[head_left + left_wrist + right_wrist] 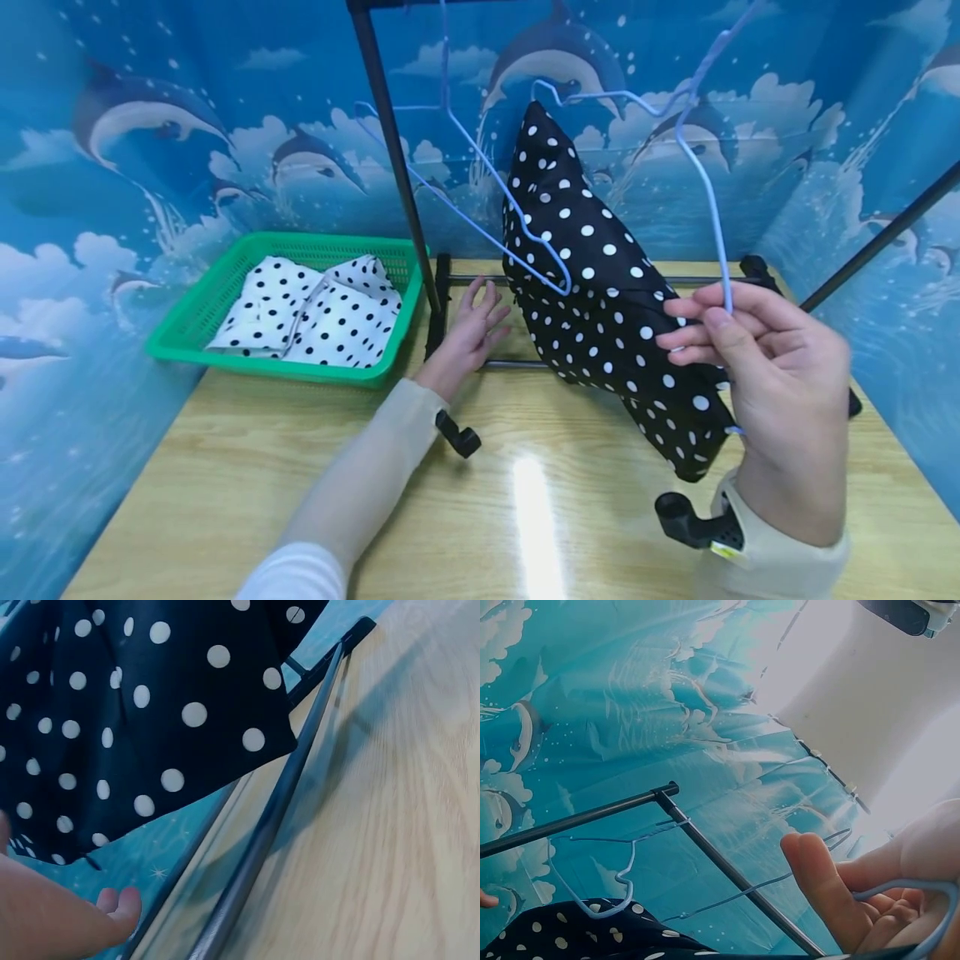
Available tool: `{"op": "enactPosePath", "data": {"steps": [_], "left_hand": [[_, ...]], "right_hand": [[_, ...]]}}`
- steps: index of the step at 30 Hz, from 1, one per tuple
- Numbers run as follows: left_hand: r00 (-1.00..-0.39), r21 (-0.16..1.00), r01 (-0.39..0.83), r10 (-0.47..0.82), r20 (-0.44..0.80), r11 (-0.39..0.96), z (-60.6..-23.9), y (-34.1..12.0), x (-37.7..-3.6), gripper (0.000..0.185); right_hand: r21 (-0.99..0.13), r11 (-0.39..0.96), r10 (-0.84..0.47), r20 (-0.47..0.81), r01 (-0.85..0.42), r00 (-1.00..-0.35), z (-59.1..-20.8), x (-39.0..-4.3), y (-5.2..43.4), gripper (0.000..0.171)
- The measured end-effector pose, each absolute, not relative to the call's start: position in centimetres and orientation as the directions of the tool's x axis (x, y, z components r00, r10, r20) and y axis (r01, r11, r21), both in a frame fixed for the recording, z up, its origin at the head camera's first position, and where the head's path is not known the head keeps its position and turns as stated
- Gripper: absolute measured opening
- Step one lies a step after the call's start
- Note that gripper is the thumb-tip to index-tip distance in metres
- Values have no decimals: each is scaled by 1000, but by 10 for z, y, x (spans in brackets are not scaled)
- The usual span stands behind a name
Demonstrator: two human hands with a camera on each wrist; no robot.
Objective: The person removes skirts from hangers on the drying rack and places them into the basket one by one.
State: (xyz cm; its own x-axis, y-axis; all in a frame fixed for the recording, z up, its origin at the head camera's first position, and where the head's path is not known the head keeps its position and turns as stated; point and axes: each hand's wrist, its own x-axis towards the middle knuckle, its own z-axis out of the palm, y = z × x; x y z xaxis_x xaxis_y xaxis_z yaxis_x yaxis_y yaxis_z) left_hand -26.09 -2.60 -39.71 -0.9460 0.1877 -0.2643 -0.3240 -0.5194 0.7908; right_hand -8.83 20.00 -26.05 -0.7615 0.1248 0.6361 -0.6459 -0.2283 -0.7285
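Observation:
My right hand (787, 375) pinches the wire of a light blue hanger (717, 229) between thumb and fingers. On this hanger hangs a black cloth item with white polka dots (600, 267), its lower corner tilted toward the front right. One end of the hanger wire bends out above the cloth's upper point. Left of the cloth, my left hand (472, 333) reaches over the rack's lower bars with fingers spread, holding nothing. In the left wrist view, the cloth (142, 712) hangs above and beyond the left fingers, apart from them.
A second blue hanger (567, 279) hangs bare in front of the cloth. The black rack (390, 142) stands on the wooden table (420, 517). At the left, a green basket (180, 354) contains folded white cloth with black dots (337, 312). Dolphin-print curtains (300, 83) surround the table.

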Motion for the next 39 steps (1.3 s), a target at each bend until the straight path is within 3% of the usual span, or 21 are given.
{"op": "enactPosePath", "data": {"steps": [12, 28, 34, 39], "left_hand": [[-932, 732, -362, 215, -292, -578, -408, -9, -266, 73], [-891, 744, -424, 388, -238, -517, -421, -4, -265, 65], [-896, 745, -416, 376, -237, -521, -421, -3, -265, 67], [-931, 773, -354, 279, -236, -527, -421, -4, -264, 62]], "right_hand": [[-773, -148, 139, 601, -617, -787, -259, -87, 197, 19], [-730, -258, 132, 622, -633, -772, -262, -90, 199, 17], [-723, -269, 134, 626, -636, -768, -262, -90, 200, 17], [-723, -270, 132, 627, -636, -768, -262, -91, 200, 17]]}}
